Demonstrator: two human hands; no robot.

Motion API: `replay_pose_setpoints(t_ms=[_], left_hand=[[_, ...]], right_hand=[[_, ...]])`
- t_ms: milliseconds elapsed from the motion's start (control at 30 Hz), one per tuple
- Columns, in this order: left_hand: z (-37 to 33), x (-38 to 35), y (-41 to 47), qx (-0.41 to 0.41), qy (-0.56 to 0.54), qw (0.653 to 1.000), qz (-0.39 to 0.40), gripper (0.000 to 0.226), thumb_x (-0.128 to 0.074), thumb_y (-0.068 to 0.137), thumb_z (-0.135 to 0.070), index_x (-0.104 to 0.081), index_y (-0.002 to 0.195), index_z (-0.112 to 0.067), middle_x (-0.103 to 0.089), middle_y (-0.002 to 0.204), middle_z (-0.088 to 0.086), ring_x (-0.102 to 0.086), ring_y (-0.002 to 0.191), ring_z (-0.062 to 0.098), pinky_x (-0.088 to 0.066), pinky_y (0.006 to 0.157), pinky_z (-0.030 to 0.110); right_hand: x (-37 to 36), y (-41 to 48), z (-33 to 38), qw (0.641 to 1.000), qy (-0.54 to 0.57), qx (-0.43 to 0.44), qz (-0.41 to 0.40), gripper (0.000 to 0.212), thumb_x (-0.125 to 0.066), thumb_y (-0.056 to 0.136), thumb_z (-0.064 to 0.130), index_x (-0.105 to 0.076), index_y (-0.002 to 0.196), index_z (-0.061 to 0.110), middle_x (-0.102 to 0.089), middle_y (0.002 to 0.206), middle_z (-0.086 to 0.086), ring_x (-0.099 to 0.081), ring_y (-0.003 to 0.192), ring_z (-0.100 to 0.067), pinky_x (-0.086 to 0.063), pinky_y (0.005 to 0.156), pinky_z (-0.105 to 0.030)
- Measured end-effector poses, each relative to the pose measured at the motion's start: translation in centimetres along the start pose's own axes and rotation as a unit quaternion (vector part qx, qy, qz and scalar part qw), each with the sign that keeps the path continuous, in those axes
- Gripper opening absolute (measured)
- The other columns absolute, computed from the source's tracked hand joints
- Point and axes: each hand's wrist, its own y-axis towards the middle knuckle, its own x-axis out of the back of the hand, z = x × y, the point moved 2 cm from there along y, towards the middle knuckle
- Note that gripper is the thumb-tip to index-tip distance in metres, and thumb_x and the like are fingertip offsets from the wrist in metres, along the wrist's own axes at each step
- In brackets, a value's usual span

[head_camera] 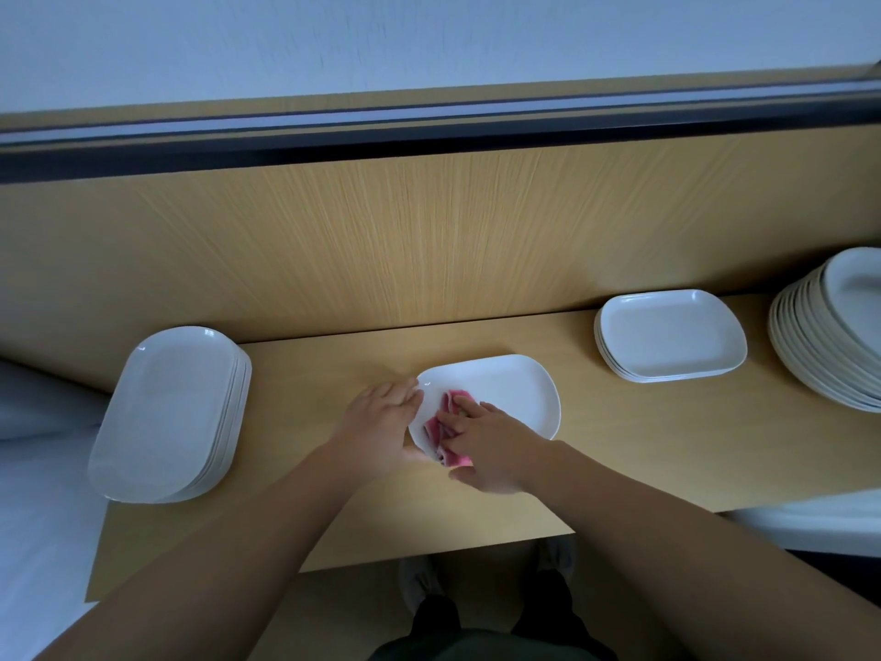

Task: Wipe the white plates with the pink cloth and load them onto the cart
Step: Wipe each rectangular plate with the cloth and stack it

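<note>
head view, pink cloth [435,426] on white plate [517,391], right fingers [472,411] press it, left fingers [404,394] together

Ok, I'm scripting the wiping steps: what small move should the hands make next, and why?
Probably slide the pink cloth rightward across the plate: the right hand presses it near the left end, the right part lies uncovered, and the left hand steadies the rim.
</note>
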Motion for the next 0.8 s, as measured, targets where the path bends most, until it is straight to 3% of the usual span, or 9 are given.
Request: replay_pose_setpoints(t_ms=[100, 200, 367, 500, 567, 633, 667, 733, 800], left_hand=[[-0.1, -0.9, -0.3, -0.020, -0.044, 0.999, 0.021, 0.078, -0.066, 0.077, -0.062, -0.055, 0.134, -0.011, -0.039, 0.151, -0.002, -0.047, 0.129, 0.022, -0.032, 0.108, 0.033], [0.0, -0.9, -0.4, -0.009, -0.039, 0.998, 0.046, 0.078, -0.050, 0.085, -0.064, -0.038, 0.146, -0.018, -0.016, 0.160, -0.010, -0.029, 0.139, 0.018, -0.018, 0.114, 0.029], [0.3, -1.2, -0.3, -0.009, -0.027, 0.998, 0.062, 0.074, -0.048, 0.090, -0.060, -0.025, 0.151, -0.025, -0.002, 0.160, -0.018, -0.022, 0.142, 0.014, -0.013, 0.115, 0.028], [0.5, -1.4, -0.3, 0.000, -0.038, 0.997, 0.065, 0.072, -0.048, 0.091, -0.059, -0.026, 0.151, -0.025, -0.003, 0.159, -0.020, -0.021, 0.142, 0.013, -0.012, 0.115, 0.028], [0.5, -1.3, -0.3, -0.007, -0.029, 0.997, 0.070, 0.072, -0.048, 0.091, -0.059, -0.028, 0.151, -0.024, -0.004, 0.159, -0.019, -0.023, 0.141, 0.015, -0.012, 0.115, 0.028], [0.5, -1.2, -0.1, -0.011, -0.027, 0.998, 0.060, 0.072, -0.048, 0.091, -0.058, -0.028, 0.151, -0.023, -0.005, 0.160, -0.017, -0.021, 0.141, 0.016, -0.013, 0.115, 0.029], [0.4, -0.9, -0.2, -0.016, -0.022, 0.997, 0.065, 0.072, -0.049, 0.091, -0.058, -0.029, 0.150, -0.022, -0.006, 0.160, -0.016, -0.020, 0.142, 0.016, -0.013, 0.115, 0.029], [0.4, -0.7, -0.2, -0.035, -0.001, 0.998, 0.046, 0.074, -0.056, 0.086, -0.060, -0.039, 0.146, -0.019, -0.017, 0.158, -0.013, -0.027, 0.141, 0.018, -0.020, 0.114, 0.029], [0.1, 0.0, -0.1, -0.044, 0.032, 0.997, 0.051, 0.076, -0.070, 0.072, -0.064, -0.061, 0.130, -0.016, -0.042, 0.148, -0.008, -0.046, 0.130, 0.019, -0.034, 0.108, 0.030]], right_hand=[[-1.2, 0.6, -0.3, 1.000, 0.003, 0.005, -0.030, 0.035, -0.037, 0.101, 0.036, -0.061, 0.123, 0.022, -0.033, 0.153, -0.002, -0.008, 0.146, -0.034, -0.030, 0.111, -0.046], [-1.8, 0.2, -1.1, 0.999, 0.007, 0.025, -0.044, 0.028, -0.042, 0.101, 0.027, -0.063, 0.118, 0.019, -0.039, 0.149, -0.004, -0.013, 0.146, -0.033, -0.031, 0.111, -0.046], [-1.4, -2.4, -3.2, 0.997, -0.004, 0.046, -0.061, 0.025, -0.040, 0.101, 0.017, -0.064, 0.106, 0.013, -0.047, 0.143, -0.009, -0.022, 0.145, -0.022, 0.002, 0.121, -0.032], [-1.4, -4.3, -5.8, 1.000, 0.002, 0.005, -0.030, 0.021, -0.042, 0.097, 0.013, -0.062, 0.095, 0.016, -0.048, 0.138, 0.002, -0.023, 0.142, -0.012, 0.008, 0.114, -0.018], [-1.0, -5.0, -6.5, 1.000, -0.001, -0.010, 0.012, 0.016, -0.042, 0.095, 0.008, -0.056, 0.091, 0.016, -0.048, 0.133, 0.002, -0.028, 0.138, -0.015, -0.010, 0.117, -0.025], [-0.2, -5.4, -6.7, 0.998, -0.013, -0.034, 0.053, 0.019, -0.042, 0.092, 0.004, -0.043, 0.086, 0.022, -0.046, 0.130, -0.001, -0.033, 0.131, -0.019, -0.037, 0.105, -0.035], [0.0, -5.4, -6.6, 0.997, -0.020, -0.042, 0.064, 0.020, -0.042, 0.090, 0.003, -0.042, 0.087, 0.023, -0.046, 0.130, -0.002, -0.034, 0.130, -0.020, -0.042, 0.100, -0.037], [0.1, -5.1, -6.7, 0.995, -0.080, -0.032, 0.046, 0.025, -0.042, 0.088, 0.002, -0.051, 0.103, 0.020, -0.044, 0.137, -0.006, -0.029, 0.136, -0.024, -0.038, 0.105, -0.039], [-0.2, -4.2, -6.8, 0.992, -0.122, -0.018, 0.002, 0.034, -0.047, 0.087, 0.004, -0.056, 0.119, 0.013, -0.040, 0.143, -0.010, -0.023, 0.142, -0.030, -0.032, 0.111, -0.041]])
